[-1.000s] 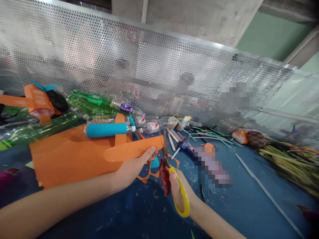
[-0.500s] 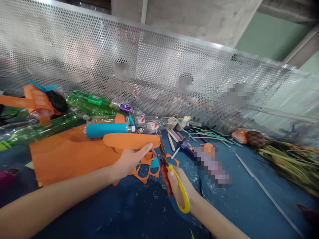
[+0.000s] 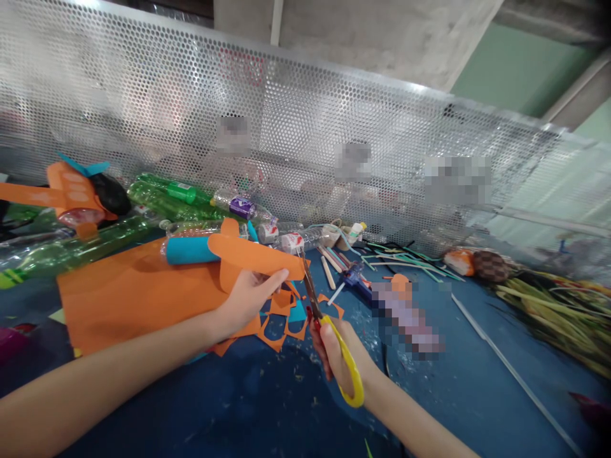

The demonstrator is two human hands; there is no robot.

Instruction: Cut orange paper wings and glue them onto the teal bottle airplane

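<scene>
My left hand (image 3: 251, 296) pinches a long orange paper strip (image 3: 258, 256) with a rounded left end. The strip's right end lies at the blades of the scissors (image 3: 312, 289). Wrapped round the yellow and red handles, my right hand (image 3: 337, 350) holds these scissors with the blades pointing up and away. Behind the strip, a bottle wrapped in blue paper (image 3: 191, 250) lies on its side, partly covered. Orange paper offcuts (image 3: 281, 305) and a blue scrap (image 3: 296, 312) are scattered below my left hand. A large orange sheet (image 3: 128, 299) spreads out to the left.
Green plastic bottles (image 3: 86, 245) and clear bottles (image 3: 296, 240) lie along the perforated metal panel (image 3: 305, 121). An orange paper model plane (image 3: 71, 191) stands at far left. On the right are a glue gun (image 3: 358, 280), thin coloured sticks (image 3: 405, 254) and dried leaves (image 3: 548, 305).
The orange strip has tilted, its left end rising and moving right, which uncovers another orange piece and covers more of the blue-wrapped bottle. The scissors have barely moved.
</scene>
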